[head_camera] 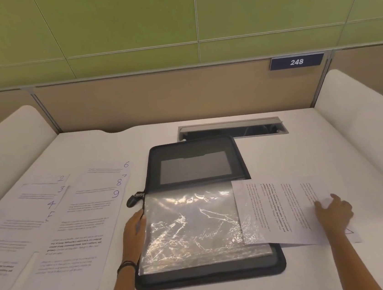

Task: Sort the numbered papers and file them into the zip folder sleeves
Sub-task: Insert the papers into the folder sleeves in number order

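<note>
left hand [135,232] pinching clear sleeve [190,228] edge; right hand [334,212] flat on printed sheet [279,208] right of zip folder [210,276] — push crooked, corner probably snags; sheet crumples

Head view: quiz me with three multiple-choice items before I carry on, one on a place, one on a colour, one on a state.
1. Where do the sheets marked 2 to 9 lie?
A. left of the zip folder
B. right of it
C. on its lid

2. What colour is the zip folder's shell?
A. red
B. black
C. white

3. How is the zip folder?
A. zipped shut
B. standing on edge
C. open flat, clear sleeve on top

Key:
1 A: they are fanned in two columns on the desk to its left.
2 B: its rim and lid are black.
3 C: the lid lies back, the left hand holds the sleeve's left edge, and the right hand rests on a printed sheet.
</note>
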The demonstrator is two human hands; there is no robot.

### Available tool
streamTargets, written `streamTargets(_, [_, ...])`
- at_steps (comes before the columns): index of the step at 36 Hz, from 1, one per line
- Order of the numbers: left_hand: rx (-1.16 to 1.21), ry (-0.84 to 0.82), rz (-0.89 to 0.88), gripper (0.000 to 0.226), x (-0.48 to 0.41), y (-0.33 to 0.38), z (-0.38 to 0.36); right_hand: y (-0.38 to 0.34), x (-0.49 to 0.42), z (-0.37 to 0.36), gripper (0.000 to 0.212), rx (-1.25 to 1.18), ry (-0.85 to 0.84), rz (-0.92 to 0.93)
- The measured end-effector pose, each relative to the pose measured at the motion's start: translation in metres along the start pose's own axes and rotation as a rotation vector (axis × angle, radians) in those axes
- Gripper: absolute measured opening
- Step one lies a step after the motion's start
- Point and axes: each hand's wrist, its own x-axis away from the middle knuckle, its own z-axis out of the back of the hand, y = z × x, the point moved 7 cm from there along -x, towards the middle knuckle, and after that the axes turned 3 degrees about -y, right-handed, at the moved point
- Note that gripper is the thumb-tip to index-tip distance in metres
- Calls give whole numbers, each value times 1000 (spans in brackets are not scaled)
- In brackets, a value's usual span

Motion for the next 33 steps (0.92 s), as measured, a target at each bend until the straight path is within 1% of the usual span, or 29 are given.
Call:
streamTargets(2, [-18, -39, 1, 31, 0, 2, 0, 0, 2, 1, 54, -35, 13, -20])
streamTargets(5, [-11, -52, -8, 25, 2, 7, 3, -7, 3, 0, 54, -62, -10, -19])
streamTargets(8, [-38, -74, 21, 40, 1, 8, 3, -16, 3, -2, 53, -62, -53, -1])
streamTargets(10, [-16, -79, 32, 43, 0, 2, 4, -20, 2, -2, 52, -72, -74, 1])
streamTargets(11, [-4, -77, 37, 46, -1, -5, 4, -21, 2, -3, 52, -81, -85, 5])
streamTargets(13, [20, -24, 47, 61, -9, -27, 6, -25, 1, -6, 51, -103, -109, 14])
streamTargets(14, [24, -36, 49, 63, -11, -33, 5, -26, 1, -8, 50, -112, -121, 17])
streamTargets(17, [22, -72, 51, 40, -4, -14, 3, -29, 3, -13, 48, -137, -156, 27])
streamTargets(18, [31, -72, 46, 38, -4, -12, 3, -30, 4, -15, 48, -151, -167, 28])
streamTargets(19, [42, -65, 53, 40, -4, -11, 2, -32, 5, -17, 47, -165, -176, 35])
streamTargets(21, [75, -21, 47, 54, -5, -17, 4, -37, 9, -20, 47, -188, -191, 56])
streamTargets(22, [72, 5, 71, 57, -7, -23, 4, -40, 11, -21, 47, -195, -200, 68])
streamTargets(23, [66, 11, 94, 53, -8, -26, 4, -43, 13, -23, 47, -200, -210, 84])
streamTargets(25, [44, -2, 122, 36, -7, -26, 2, -48, 18, -25, 46, -219, -225, 103])
streamTargets(26, [40, -6, 127, 33, -6, -23, 2, -51, 21, -25, 46, -232, -232, 107])
streamTargets(29, [48, 4, 98, 40, -6, -19, 2, -62, 28, -25, 46, -266, -236, 125])
streamTargets(33, [33, 1, 62, 33, -4, -16, 3, -63, 36, -20, 45, -307, -212, 125])
